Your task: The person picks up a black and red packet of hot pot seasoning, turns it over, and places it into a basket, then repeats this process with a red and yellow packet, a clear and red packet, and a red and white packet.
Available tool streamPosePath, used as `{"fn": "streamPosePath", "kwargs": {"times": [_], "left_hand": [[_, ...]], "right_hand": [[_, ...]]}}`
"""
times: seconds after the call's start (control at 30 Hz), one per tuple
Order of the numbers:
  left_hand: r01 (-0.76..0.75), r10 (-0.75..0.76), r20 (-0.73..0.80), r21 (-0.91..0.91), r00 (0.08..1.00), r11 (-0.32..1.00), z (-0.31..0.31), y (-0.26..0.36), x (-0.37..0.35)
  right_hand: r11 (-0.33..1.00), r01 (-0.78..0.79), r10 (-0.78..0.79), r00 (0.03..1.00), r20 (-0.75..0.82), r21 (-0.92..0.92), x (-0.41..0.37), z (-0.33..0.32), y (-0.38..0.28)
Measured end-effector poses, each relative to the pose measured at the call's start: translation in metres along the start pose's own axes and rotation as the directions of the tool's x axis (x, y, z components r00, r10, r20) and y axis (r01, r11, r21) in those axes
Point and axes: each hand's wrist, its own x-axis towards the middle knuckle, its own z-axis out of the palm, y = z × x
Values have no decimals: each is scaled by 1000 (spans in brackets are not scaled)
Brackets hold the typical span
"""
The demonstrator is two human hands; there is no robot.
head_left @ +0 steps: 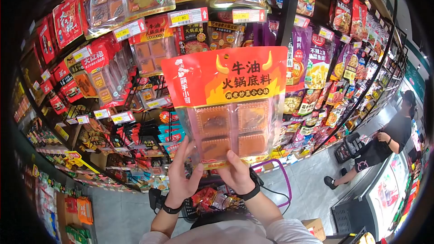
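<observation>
Both hands hold up a red and clear packet of hotpot base point(228, 108), its printed front facing me and several brown blocks showing through the window. My left hand point(181, 176) grips the lower left corner, thumb in front. On the bottom edge, right of the middle, my right hand point(236, 175) is closed with its thumb over the front; its other fingers are hidden behind. Just behind the packet, similar hotpot base packets point(151, 45) hang on the rack.
Curved shelves of hanging packets with price tags point(187, 17) fill the view ahead. Below my hands is a basket with packets point(214, 199), beside a purple handle point(288, 178). At right, a person in dark clothes point(389, 140) stands near a black basket point(350, 147) and a white freezer point(379, 194).
</observation>
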Motion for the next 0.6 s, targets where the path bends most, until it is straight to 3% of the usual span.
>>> {"fn": "streamPosePath", "kwargs": {"times": [0.13,0.33,0.5,0.57,0.6], "left_hand": [[10,-10,6,-4,1000,1000,-3,-4,-3],[18,-17,12,-70,1000,997,-3,-2,-3],[-13,11,-20,-122,1000,993,1,1,-3],[6,-2,40,-79,999,997,-4,-2,-3],[15,-11,70,-57,998,998,-7,-3,-3]], "right_hand": [[1000,-13,13,1000,10,25,-1,3,1],[997,22,-25,999,-43,-78,0,8,0],[991,98,-110,984,-139,-93,12,24,-12],[987,114,-130,982,-136,-116,19,39,-23],[950,180,-218,967,-129,-256,23,40,-24]]}}
